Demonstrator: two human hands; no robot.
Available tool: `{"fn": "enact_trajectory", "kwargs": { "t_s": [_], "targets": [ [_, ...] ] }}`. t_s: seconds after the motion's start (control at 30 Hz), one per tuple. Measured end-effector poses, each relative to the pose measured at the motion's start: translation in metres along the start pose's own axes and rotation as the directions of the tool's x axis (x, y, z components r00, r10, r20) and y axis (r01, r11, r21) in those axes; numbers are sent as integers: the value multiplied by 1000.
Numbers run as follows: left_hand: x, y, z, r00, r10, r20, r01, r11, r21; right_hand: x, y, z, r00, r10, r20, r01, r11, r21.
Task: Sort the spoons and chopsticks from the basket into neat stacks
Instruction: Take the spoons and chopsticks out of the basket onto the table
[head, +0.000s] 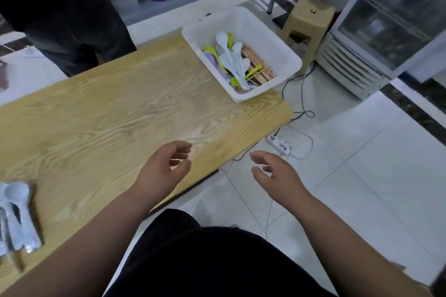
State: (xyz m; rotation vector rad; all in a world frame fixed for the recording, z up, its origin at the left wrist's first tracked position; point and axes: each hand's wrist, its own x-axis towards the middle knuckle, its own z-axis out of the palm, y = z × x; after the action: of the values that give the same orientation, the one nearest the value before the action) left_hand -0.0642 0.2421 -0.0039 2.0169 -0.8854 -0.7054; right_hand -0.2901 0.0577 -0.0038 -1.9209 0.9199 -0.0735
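Note:
A white plastic basket [272, 38] stands on the far right corner of the wooden table [115, 113]. It holds pale blue, green and purple spoons [231, 58] mixed with wooden chopsticks [257, 65]. A few pale blue spoons [17, 212] lie stacked at the table's left near edge. My left hand [164, 171] hovers over the table's near right edge, fingers loosely curled, holding nothing. My right hand [275, 173] hangs beyond the table edge above the floor, fingers relaxed and empty. Both hands are well short of the basket.
A person in dark trousers [72, 26] stands at the table's far side. A tan plastic stool [309, 21] and a glass-door fridge [386, 24] stand right of the table. A power strip [278, 143] and cables lie on the tiled floor.

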Motion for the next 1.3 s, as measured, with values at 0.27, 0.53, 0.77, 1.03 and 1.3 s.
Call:
{"fn": "enact_trajectory", "kwargs": {
  "t_s": [0.27, 0.53, 0.77, 1.03, 1.3],
  "targets": [
    [55, 17, 31, 998, -26, 50, 29, 997, -65, 76, -14, -67, 993, -3, -117, 8, 999, 46],
    [169, 56, 38, 995, 56, 84, -49, 995, -88, 136, -9, -94, 994, 27, -102, -26, 1000, 13],
    [252, 87, 48, 995, -29, -99, 18, 993, -115, 206, 6, -126, 997, -32, 69, 35, 999, -38],
    [286, 112, 96, 929, -255, -267, 240, 967, -86, 355, -14, -191, 945, -169, 281, 195, 979, -67],
    [327, 122, 133, 894, -380, -237, 407, 910, 78, 453, -21, -168, 896, -101, 433, 209, 955, -209]
  ]
}}
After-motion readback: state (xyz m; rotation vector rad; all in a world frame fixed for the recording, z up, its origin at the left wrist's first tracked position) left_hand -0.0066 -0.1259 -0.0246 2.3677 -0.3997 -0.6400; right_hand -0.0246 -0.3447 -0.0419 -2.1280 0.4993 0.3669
